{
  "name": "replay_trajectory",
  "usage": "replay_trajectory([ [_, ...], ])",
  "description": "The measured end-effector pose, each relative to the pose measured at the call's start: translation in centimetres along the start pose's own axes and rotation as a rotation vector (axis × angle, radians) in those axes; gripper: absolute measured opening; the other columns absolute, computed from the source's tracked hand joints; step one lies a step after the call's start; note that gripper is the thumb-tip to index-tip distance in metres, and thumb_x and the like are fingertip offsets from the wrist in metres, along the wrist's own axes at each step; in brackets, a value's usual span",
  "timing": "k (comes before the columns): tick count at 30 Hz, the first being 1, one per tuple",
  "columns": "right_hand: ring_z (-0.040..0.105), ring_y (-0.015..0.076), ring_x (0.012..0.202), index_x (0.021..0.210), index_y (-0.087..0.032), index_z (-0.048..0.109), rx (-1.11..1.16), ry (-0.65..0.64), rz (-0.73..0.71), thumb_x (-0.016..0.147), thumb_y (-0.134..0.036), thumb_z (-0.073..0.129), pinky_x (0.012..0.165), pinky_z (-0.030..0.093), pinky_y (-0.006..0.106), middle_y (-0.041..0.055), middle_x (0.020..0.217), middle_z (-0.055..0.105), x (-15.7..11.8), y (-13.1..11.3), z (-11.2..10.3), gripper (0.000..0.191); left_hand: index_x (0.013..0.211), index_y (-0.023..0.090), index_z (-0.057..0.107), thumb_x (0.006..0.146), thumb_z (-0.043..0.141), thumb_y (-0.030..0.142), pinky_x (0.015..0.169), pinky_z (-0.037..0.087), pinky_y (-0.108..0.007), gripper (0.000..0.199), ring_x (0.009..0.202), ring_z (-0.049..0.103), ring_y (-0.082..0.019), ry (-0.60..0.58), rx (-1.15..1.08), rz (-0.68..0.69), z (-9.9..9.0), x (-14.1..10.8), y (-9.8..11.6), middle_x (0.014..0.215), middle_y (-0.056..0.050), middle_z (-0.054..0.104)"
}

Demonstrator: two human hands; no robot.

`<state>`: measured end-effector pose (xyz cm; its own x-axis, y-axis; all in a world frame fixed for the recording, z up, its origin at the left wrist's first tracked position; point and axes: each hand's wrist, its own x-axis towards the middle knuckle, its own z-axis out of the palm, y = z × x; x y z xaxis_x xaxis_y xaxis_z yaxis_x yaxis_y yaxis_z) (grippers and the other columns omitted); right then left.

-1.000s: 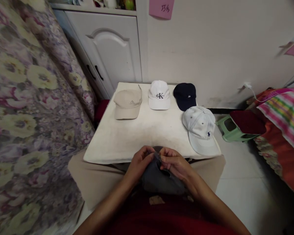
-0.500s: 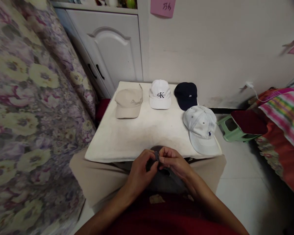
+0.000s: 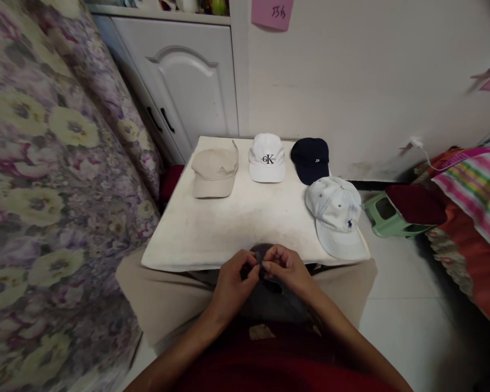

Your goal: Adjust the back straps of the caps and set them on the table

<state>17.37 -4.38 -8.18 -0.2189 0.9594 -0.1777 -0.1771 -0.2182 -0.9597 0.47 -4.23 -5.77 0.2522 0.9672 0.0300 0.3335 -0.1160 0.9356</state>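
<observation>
Dark grey cloth cap [image 3: 265, 306] is being held at the cream cloth-covered desk's [image 3: 220, 226] near edge, left hand [image 3: 237, 276] and right hand [image 3: 288, 271] pinching its narrow strip [image 3: 259, 258]. Beige cloth cap [image 3: 214, 171] is resting near the far-left corner, white cloth cap [image 3: 267, 158] and navy cloth cap [image 3: 309, 160] along the far edge, pale-blue cloth cap [image 3: 335, 209] at the near-right corner.

Cream-topped table [image 3: 212, 228], beige cap [image 3: 213, 170], navy cap [image 3: 309, 159], 2 whitish caps [image 3: 338, 209]

Illumination is dim overall, brighter on the cream cloth-covered table [image 3: 212, 231] at centre, with shadow at lower right.
</observation>
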Motion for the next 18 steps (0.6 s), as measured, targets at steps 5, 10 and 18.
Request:
replay_trajectory([
  [5, 0.059, 0.0134, 0.063, 0.082, -0.019, 0.061, -0.245, 0.062, -0.046, 0.077, -0.025, 0.071, 0.059, 0.045, 0.025, -0.001, 0.07, 0.065, -0.6, -0.5, 0.1, 0.013, 0.074, 0.02, 0.058, 0.086, 0.059, 0.025, 0.075, 0.044, -0.027, 0.013, 0.081, 0.058, -0.018, -0.002, -0.063, -0.007, -0.1, -0.1, -0.1, 0.085, -0.002, 0.064],
  [10, 0.062, 0.0156, 0.065, 0.086, -0.019, 0.061, -0.375, 0.062, -0.072, 0.079, -0.019, 0.064, 0.062, 0.047, 0.028, 0.0005, 0.071, 0.066, -0.9, -1.3, 0.3, 0.007, 0.078, 0.02, 0.061, 0.088, 0.061, 0.024, 0.081, 0.045, -0.029, 0.011, 0.089, 0.061, -0.019, -0.012, -0.06, 0.036, -0.2, 0.0, -0.6, 0.092, -0.004, 0.066],
  [18, 0.064, 0.0179, 0.068, 0.091, -0.017, 0.062, -0.611, 0.082, -0.239, 0.081, -0.012, 0.054, 0.064, 0.048, 0.03, 0.0035, 0.077, 0.068, -1.5, -1.6, 0.7, 0.014, 0.076, 0.02, 0.062, 0.084, 0.062, 0.015, 0.082, 0.044, -0.029, 0.009, 0.092, 0.062, -0.018, 0.011, -0.012, 0.151, 0.1, 0.1, -1.6, 0.094, -0.003, 0.065],
])
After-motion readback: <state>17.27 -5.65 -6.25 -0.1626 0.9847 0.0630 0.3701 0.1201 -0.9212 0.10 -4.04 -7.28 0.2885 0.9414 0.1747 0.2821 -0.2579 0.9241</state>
